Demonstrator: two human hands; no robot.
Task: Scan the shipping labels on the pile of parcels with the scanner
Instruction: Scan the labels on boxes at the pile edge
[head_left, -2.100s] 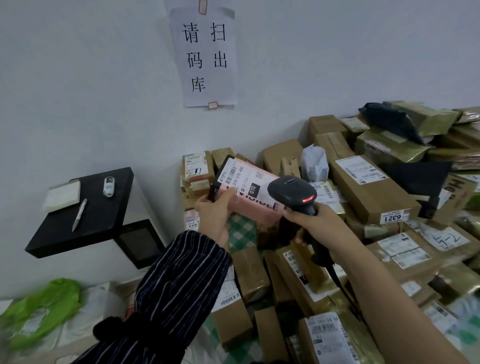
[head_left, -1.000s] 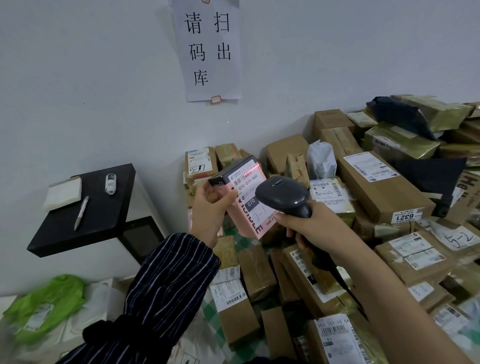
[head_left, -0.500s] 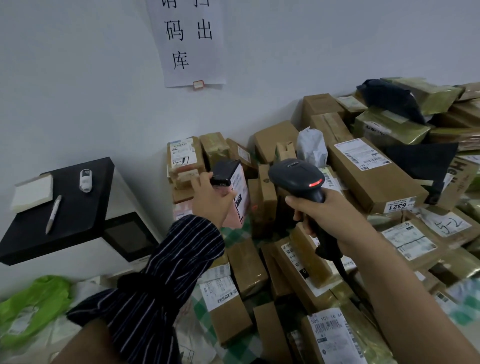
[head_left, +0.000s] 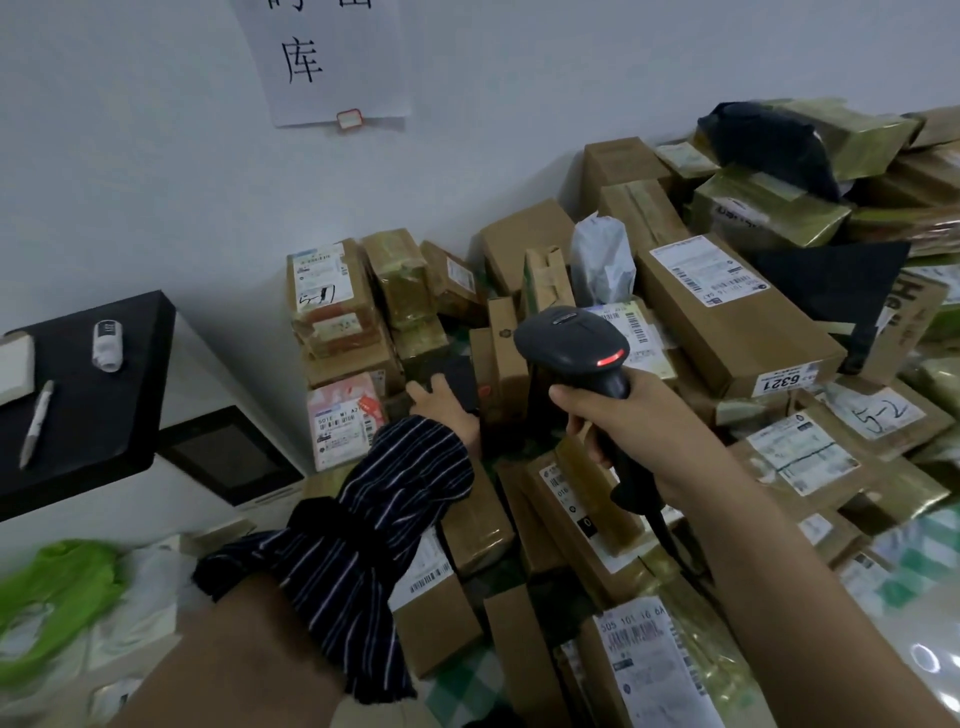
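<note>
Head view. The right hand (head_left: 618, 421) is clamped round the handle of the scanner (head_left: 569, 340), forefinger at the front of the grip; the scanner's head is held above the middle of the pile of parcels (head_left: 524, 244), which lies heaped against the wall, and a red lamp glows on its back. The left hand (head_left: 441, 410), emerging from a striped sleeve (head_left: 374, 519), reaches into the pile and lies against a dark parcel (head_left: 462, 382) standing among the cartons; its fingertips are hidden, so it cannot be told whether it grips the parcel or merely touches it. A pink parcel (head_left: 343, 421) stands just beside the wrist. A long carton (head_left: 727, 322) to the right shows its shipping label (head_left: 701, 270) face up. At left, a black desk (head_left: 88, 415) carries a pen (head_left: 36, 423). The small cartons are probably light and stiff; those wrapped in glossy tape may be slippery. Each is best held by its unlabelled sides, so the barcode stays uncovered and flat toward the scanner.
</note>
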